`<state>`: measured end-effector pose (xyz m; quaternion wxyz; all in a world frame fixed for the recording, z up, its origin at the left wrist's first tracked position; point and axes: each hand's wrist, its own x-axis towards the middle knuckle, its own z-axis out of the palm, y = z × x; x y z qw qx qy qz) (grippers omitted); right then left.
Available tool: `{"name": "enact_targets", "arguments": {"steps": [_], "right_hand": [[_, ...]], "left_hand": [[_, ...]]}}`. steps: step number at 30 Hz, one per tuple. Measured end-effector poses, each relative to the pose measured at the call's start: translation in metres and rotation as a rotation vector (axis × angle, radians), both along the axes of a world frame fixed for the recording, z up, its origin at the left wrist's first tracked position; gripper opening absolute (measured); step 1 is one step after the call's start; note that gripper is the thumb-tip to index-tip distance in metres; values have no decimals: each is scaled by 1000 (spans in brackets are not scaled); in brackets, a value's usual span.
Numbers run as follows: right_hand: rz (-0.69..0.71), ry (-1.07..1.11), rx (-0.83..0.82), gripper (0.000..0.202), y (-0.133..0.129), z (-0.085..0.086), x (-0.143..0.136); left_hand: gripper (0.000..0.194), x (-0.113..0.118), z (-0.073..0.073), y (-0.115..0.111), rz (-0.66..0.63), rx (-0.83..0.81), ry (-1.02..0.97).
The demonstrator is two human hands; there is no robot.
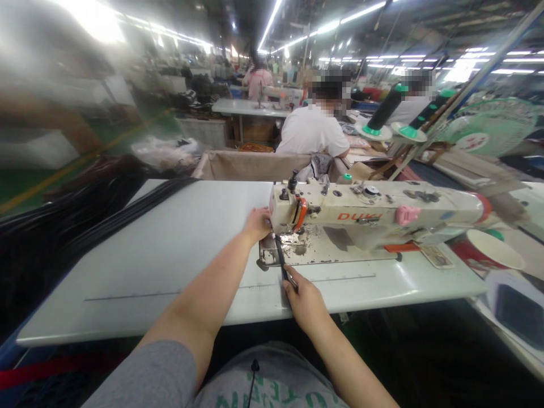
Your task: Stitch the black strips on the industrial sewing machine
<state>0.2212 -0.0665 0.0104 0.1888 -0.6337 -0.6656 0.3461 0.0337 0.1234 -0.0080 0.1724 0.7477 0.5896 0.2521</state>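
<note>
A white sewing machine (382,209) stands on the pale table. Under its needle area runs a narrow black strip (280,249), lying toward my body across the metal plate. My right hand (306,299) is closed on the near part of this strip, thumb and fingers pinching it. A small dark metallic piece shows beside those fingers, too small to name. My left hand (257,224) reaches to the left side of the machine head, close to the far end of the strip. Its fingertips are partly hidden by the head, so what they touch cannot be made out.
A bundle of long black strips (127,212) lies over the table's left side. Thread cones (385,110) stand at the back right. A red and white container (488,249) and a phone (521,311) are at the right. A person in white (312,130) sits beyond a fabric-lined bin (242,165).
</note>
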Motion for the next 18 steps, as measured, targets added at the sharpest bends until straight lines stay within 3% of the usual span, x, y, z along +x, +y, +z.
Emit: {"name": "enact_targets", "arguments": {"steps": [10,18], "right_hand": [[-27,-7,-23,49,0,4,-3],[-64,73,131,46,-8,0,-4]], "left_hand": [[32,3,1,-4,26,45,-33],[25,-7,-3,-4,136,52,-103]]}}
